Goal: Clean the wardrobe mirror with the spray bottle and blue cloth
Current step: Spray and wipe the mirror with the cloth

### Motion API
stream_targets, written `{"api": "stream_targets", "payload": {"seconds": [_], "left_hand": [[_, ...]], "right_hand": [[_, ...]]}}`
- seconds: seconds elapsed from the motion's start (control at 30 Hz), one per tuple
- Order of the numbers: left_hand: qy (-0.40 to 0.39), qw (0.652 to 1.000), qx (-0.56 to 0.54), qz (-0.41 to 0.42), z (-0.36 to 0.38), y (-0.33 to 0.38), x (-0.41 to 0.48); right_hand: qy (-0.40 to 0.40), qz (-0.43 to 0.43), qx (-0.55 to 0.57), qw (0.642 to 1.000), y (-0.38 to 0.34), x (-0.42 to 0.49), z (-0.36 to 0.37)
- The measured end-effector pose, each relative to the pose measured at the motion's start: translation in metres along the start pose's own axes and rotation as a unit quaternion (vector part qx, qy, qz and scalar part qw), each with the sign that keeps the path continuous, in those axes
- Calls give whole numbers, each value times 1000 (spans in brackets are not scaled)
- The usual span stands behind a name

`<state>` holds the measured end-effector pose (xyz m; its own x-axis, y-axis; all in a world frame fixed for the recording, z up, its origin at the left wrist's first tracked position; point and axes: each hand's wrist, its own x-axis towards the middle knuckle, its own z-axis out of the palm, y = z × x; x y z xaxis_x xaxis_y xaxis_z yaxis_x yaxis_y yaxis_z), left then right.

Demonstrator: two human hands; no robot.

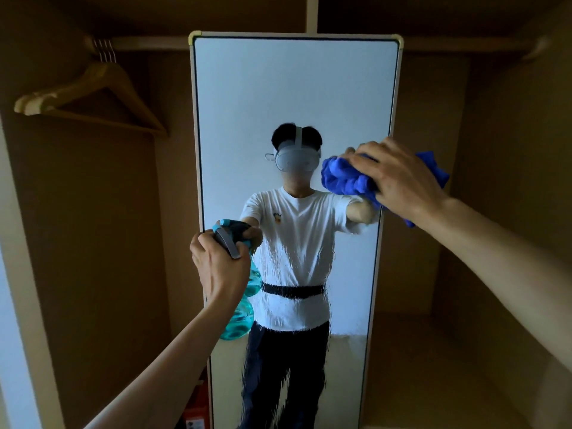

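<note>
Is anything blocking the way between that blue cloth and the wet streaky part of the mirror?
Nothing visible does. The right hand holds the blue cloth at the mirror's right edge; the streaks lie below and left on open glass. The left hand's spray bottle sits by the left edge.

One head-worn wide-angle view faces straight into the wardrobe, close to the mirror point(294, 103) at frame centre; both forearms reach in from the lower corners.

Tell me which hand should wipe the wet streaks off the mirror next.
Right. The right hand already grips the bunched blue cloth near the mirror; the left hand is occupied holding the spray bottle.
</note>
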<state>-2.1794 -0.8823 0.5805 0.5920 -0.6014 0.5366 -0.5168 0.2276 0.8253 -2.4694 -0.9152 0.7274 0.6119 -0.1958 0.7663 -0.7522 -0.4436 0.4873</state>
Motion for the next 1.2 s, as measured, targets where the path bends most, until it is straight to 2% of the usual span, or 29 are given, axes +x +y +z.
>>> {"api": "stream_targets", "payload": {"seconds": [0.37,0.57,0.77,0.9,1.2], "left_hand": [[-4,1000,-1,11,-1,-9,-2],[-13,1000,-2,9,-7,-8,0],[-14,1000,-1,12,-8,-9,0],[-8,1000,-3,16,-5,-11,0],[4,1000,-1,2,-10,-13,3]], "right_hand": [[-61,21,83,994,-34,-78,40],[-83,26,87,992,-28,-72,35],[-4,102,60,993,-14,-23,2],[35,109,53,992,0,0,0],[28,132,10,991,-60,-48,37]]}}
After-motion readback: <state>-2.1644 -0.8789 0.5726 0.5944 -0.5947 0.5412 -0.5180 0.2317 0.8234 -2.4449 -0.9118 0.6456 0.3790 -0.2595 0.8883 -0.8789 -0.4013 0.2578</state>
